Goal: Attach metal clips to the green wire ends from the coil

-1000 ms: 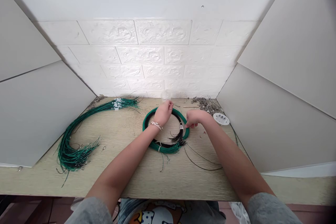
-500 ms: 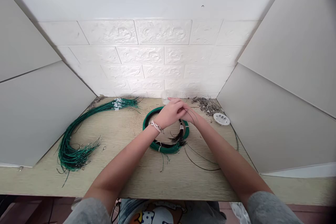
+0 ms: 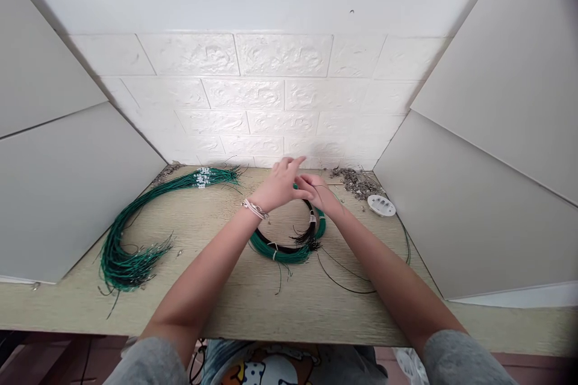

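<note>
My left hand (image 3: 282,185) is over the far side of the coil, fingers stretched out and apart, its thumb reaching toward my right hand. My right hand (image 3: 318,191) is closed in a pinch beside it, with a thin wire (image 3: 333,195) running out of it over the wrist. Beneath both hands lies a ring of green wire (image 3: 286,254), bound with white ties. Inside that ring runs a black wire bundle (image 3: 312,231) with a white band and loose ends. My hands hide the ring's far side and what the right fingertips hold.
A bundle of green wires (image 3: 117,252) with white pieces near one end curves along the left. At the back right are a pile of small scraps (image 3: 356,183) and a white oval dish (image 3: 382,205). Grey panels (image 3: 487,210) and a brick-patterned wall (image 3: 264,93) enclose the table.
My left hand has drawn back to the left, off my right hand, and its fingers have spread. The right hand stays in nearly the same place. The clear object behind them is now hidden.
</note>
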Demonstrator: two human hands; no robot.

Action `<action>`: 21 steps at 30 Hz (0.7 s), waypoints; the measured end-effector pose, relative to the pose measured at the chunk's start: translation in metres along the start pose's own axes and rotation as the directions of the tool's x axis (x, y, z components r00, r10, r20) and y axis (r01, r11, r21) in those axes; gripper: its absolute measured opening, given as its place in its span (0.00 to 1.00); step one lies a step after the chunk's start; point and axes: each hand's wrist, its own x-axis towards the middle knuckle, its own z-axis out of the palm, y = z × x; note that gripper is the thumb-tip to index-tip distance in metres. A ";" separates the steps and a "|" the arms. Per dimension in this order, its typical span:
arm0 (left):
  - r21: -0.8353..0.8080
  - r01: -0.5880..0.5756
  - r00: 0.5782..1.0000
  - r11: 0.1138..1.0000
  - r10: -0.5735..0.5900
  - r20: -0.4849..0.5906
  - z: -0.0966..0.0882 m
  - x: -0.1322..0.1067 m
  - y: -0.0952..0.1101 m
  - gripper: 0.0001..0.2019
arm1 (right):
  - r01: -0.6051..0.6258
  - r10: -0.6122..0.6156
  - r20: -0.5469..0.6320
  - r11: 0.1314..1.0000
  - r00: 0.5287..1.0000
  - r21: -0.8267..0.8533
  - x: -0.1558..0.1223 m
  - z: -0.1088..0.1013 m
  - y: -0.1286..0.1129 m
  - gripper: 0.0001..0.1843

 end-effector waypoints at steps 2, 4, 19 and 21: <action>0.072 0.181 0.963 0.981 -0.192 0.191 0.001 0.000 -0.021 0.28 | 0.012 -0.009 -0.044 0.997 0.999 0.075 -0.001 0.003 0.005 0.25; 0.171 0.305 0.872 0.937 -0.347 0.345 0.005 0.001 -0.042 0.19 | 0.000 0.003 -0.031 0.994 1.000 0.106 0.001 0.007 0.008 0.26; 0.111 0.526 0.728 0.843 -0.513 0.455 0.020 0.002 -0.073 0.06 | 0.000 0.005 -0.143 0.999 0.990 0.036 0.002 -0.010 0.024 0.22; 0.100 0.543 0.717 0.833 -0.523 0.462 0.021 0.002 -0.074 0.06 | -0.017 0.024 -0.165 0.999 0.986 0.043 0.002 -0.019 0.024 0.21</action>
